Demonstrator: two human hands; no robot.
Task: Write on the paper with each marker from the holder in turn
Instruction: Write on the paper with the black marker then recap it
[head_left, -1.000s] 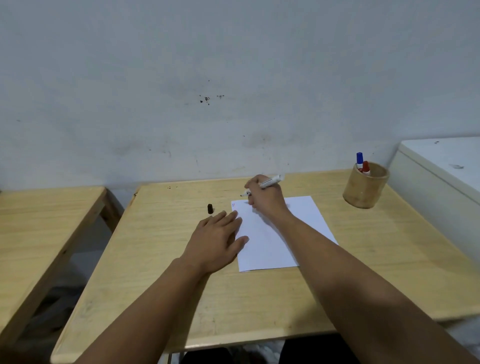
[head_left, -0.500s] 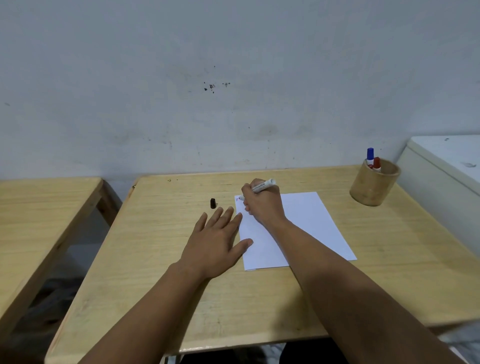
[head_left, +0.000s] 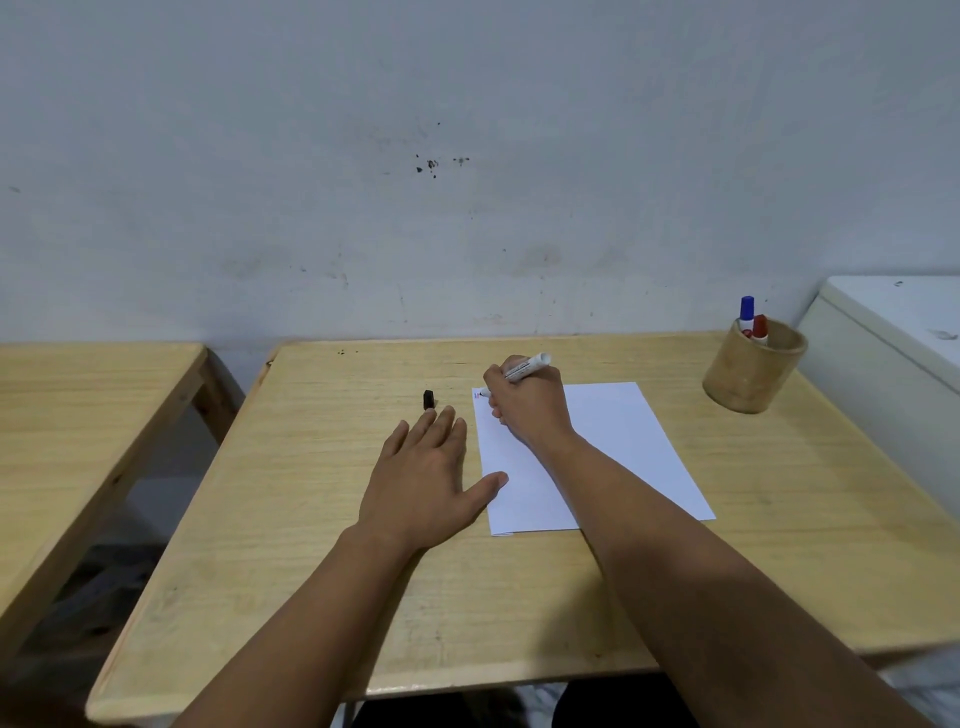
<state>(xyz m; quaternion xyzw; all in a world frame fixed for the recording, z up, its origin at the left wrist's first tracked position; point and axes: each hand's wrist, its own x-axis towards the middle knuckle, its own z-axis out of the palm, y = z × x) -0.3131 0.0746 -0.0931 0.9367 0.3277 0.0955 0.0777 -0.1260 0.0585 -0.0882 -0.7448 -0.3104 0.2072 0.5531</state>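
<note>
A white sheet of paper (head_left: 618, 441) lies on the wooden table (head_left: 311, 519). My right hand (head_left: 530, 405) grips a white marker (head_left: 527, 367), its tip down at the paper's top left corner beside small red marks. My left hand (head_left: 426, 478) rests flat on the table with fingers spread, its thumb on the paper's left edge. A black marker cap (head_left: 428, 399) stands just beyond my left fingertips. The round wooden holder (head_left: 750, 374) at the back right holds a blue-capped marker (head_left: 747, 310) and a red-capped marker (head_left: 759, 328).
A second wooden table (head_left: 78, 405) stands to the left across a gap. A white cabinet (head_left: 893, 353) sits against the table's right side. A marked grey wall runs behind the table.
The view has shifted slightly, so the table sits differently in frame. My right hand with the marker has stayed at the paper's top left corner. My left hand remains flat.
</note>
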